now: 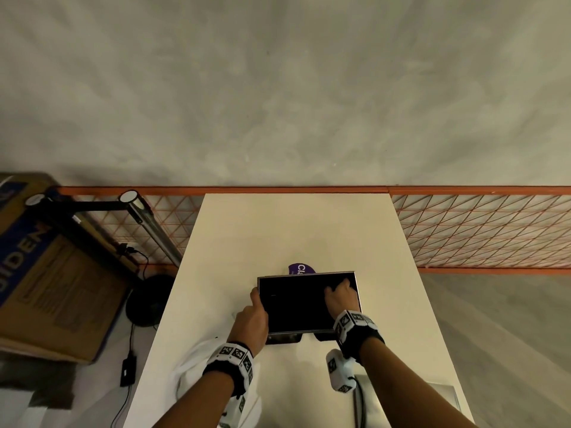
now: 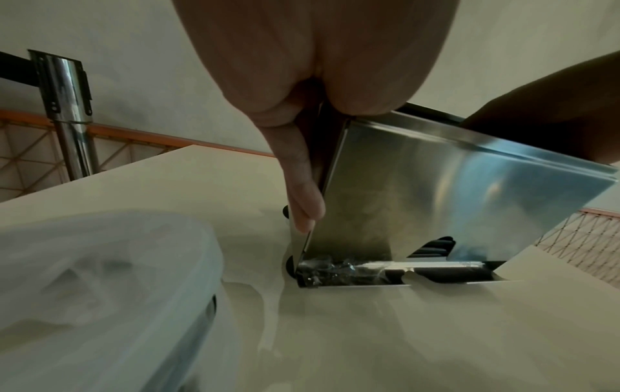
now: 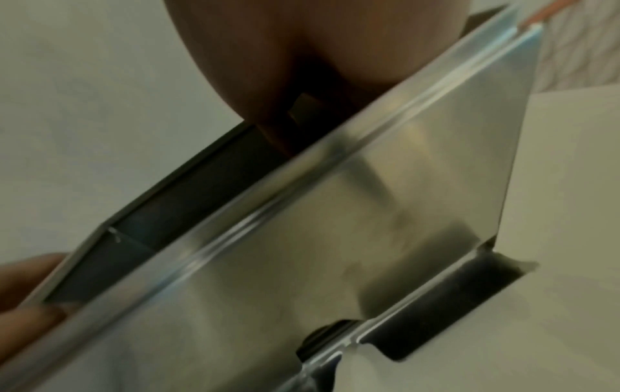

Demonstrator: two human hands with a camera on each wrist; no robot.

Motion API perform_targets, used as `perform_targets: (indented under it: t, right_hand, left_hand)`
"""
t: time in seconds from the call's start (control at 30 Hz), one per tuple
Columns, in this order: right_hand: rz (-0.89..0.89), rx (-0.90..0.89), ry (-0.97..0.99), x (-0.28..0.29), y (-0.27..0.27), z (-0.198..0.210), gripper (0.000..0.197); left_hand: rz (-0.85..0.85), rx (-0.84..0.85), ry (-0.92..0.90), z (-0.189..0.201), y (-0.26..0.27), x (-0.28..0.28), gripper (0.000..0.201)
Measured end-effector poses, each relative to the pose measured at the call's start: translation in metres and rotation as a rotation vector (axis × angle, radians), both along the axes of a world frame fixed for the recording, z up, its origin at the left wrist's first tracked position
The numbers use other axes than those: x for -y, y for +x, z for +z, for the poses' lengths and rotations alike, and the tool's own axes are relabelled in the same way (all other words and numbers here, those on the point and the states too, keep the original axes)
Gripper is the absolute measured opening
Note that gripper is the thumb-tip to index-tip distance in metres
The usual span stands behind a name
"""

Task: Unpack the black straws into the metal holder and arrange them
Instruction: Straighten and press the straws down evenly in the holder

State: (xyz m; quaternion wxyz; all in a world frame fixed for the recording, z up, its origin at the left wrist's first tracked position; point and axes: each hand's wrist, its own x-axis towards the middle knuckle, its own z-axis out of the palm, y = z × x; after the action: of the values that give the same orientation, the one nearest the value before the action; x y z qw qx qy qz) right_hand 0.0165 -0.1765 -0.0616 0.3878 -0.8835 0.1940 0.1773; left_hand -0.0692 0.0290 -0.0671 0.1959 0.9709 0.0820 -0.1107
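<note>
A metal holder (image 1: 284,336) stands in the middle of the white table (image 1: 278,230), and its open top shows as a black rectangle of black straws (image 1: 293,304). My left hand (image 1: 251,316) lies against the holder's left wall. In the left wrist view one straight finger (image 2: 302,185) runs down that shiny wall of the metal holder (image 2: 419,185). My right hand (image 1: 341,296) reaches over the near rim, with its fingers on the straws at the right side. The right wrist view shows the steel front of the metal holder (image 3: 335,238) close up and the palm above the rim.
A purple-labelled item (image 1: 299,268) lies just behind the holder. Crumpled clear plastic (image 1: 191,366) sits at the near left, and a flat metal piece (image 1: 401,403) at the near right. An orange mesh rail (image 1: 479,230) runs behind the table; a cardboard box (image 1: 55,273) stands at left.
</note>
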Motion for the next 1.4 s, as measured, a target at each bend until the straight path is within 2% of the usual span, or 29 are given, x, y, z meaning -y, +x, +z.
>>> perform_targets:
  t: [0.13, 0.33, 0.57, 0.63, 0.73, 0.8, 0.9, 1.13, 1.3, 1.4]
  right_hand:
    - [0.004, 0.000, 0.037, 0.005, 0.002, 0.002, 0.049]
    - [0.107, -0.015, -0.084, 0.004, -0.018, -0.001, 0.058]
    - [0.162, 0.046, -0.103, 0.007, -0.031, -0.003, 0.052]
    - [0.256, 0.096, -0.221, 0.007, -0.037, -0.001, 0.049]
    - [0.506, 0.268, -0.444, -0.005, -0.045, 0.006, 0.034]
    - [0.683, 0.348, -0.422, -0.020, -0.043, 0.008, 0.030]
    - [0.840, 0.359, -0.415, -0.038, -0.027, 0.001, 0.041]
    - [0.847, 0.256, -0.503, -0.048, -0.033, -0.018, 0.063]
    - [0.885, 0.254, -0.494, -0.041, -0.039, -0.014, 0.064]
    - [0.880, 0.392, -0.472, -0.037, -0.042, 0.000, 0.056]
  left_hand:
    - [0.010, -0.010, 0.019, -0.003, 0.004, -0.001, 0.065]
    - [-0.001, -0.028, 0.013, -0.002, 0.003, -0.002, 0.066]
    - [-0.028, -0.021, 0.047, -0.003, 0.001, -0.001, 0.070]
    - [-0.026, -0.021, 0.058, -0.001, 0.000, 0.002, 0.069]
    - [-0.013, -0.039, 0.064, 0.002, -0.001, 0.006, 0.066]
    - [0.007, -0.042, 0.064, 0.001, 0.000, 0.008, 0.064]
    - [0.016, -0.051, 0.075, 0.001, 0.001, 0.008, 0.064]
    - [0.011, -0.065, 0.082, 0.001, 0.005, 0.008, 0.064]
    - [-0.006, -0.105, 0.089, 0.006, 0.016, 0.009, 0.064]
    - [-0.001, -0.123, 0.082, 0.007, 0.023, 0.007, 0.060]
